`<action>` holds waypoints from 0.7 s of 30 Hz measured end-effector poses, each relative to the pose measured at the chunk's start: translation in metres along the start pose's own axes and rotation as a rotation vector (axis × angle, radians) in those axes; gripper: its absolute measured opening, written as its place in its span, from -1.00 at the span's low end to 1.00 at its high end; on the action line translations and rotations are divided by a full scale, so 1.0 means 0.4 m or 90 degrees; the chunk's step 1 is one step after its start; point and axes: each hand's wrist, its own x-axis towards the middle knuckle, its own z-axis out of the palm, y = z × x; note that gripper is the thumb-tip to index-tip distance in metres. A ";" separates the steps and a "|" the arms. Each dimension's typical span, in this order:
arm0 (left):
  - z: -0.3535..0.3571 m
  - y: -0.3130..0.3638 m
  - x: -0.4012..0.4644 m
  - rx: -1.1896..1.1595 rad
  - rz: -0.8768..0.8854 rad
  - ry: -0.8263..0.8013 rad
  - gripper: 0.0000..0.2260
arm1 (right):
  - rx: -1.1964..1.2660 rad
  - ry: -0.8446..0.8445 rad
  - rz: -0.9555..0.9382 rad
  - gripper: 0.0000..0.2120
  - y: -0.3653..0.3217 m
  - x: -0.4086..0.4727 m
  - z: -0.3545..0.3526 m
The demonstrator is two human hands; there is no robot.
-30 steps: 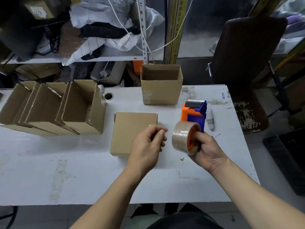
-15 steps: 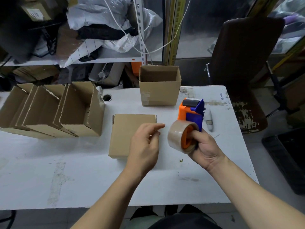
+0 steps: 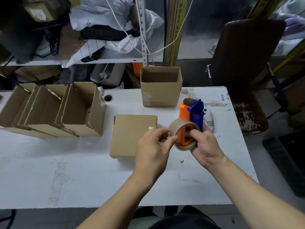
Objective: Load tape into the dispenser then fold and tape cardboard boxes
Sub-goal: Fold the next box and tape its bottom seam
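Head view: right hand (image 3: 205, 142) wrapped round the orange-and-blue dispenser (image 3: 192, 113), held above the tabletop (image 3: 82, 179) with its nose pointing away. Tape roll (image 3: 183, 134) seated on the hub, open face turned toward the left hand (image 3: 152, 149), whose curled fingers touch the roll's near rim, probably hunting the loose end. Closed box (image 3: 132, 134) just left.

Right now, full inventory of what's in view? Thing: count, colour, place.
tape dispenser: 1, orange and blue, held over the table's right side
tape roll: 1, brown, on the dispenser
closed box: 1, brown, table centre
open box: 1, brown, far edge, upright
tipped boxes: 3, brown, table left, openings up
table: 1, white
chair: 1, dark brown, beyond the right end
left hand: 1, fingertips at the roll's edge
right hand: 1, gripping the dispenser
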 end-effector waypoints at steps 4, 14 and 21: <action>-0.003 -0.001 0.005 -0.040 -0.079 -0.012 -0.82 | -0.016 0.012 -0.016 -0.58 0.010 0.003 -0.005; -0.030 -0.002 0.022 -0.386 -0.300 -0.150 -0.86 | -0.015 0.006 -0.019 -0.55 0.008 0.002 -0.002; -0.062 -0.004 0.052 -0.659 -0.528 -0.301 -0.79 | -0.038 -0.016 -0.068 -0.46 0.009 0.009 -0.007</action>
